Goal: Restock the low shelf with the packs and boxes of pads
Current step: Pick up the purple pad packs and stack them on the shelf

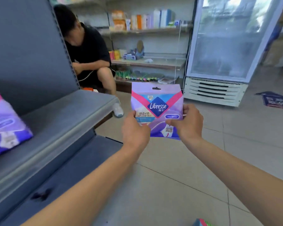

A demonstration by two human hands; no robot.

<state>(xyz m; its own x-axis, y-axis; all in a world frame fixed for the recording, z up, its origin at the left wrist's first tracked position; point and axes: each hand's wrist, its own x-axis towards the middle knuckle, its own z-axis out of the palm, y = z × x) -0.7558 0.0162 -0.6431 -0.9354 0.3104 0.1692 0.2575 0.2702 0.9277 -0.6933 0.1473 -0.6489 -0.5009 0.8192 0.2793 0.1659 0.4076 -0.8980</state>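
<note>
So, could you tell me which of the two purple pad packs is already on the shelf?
The pack at far left, lying tilted on the grey shelf; the Libresse pack is held over the floor.

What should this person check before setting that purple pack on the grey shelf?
1. Grip: left hand and right hand both hold the purple Libresse pad pack: ok.
2. Pack upright, label facing the wearer: ok.
3. Bare space on the low grey metal shelf: ok.
4. Purple pack already lying on the shelf leaves room: ok.
5. Crouching person in black clear of the path: cannot tell.
</note>
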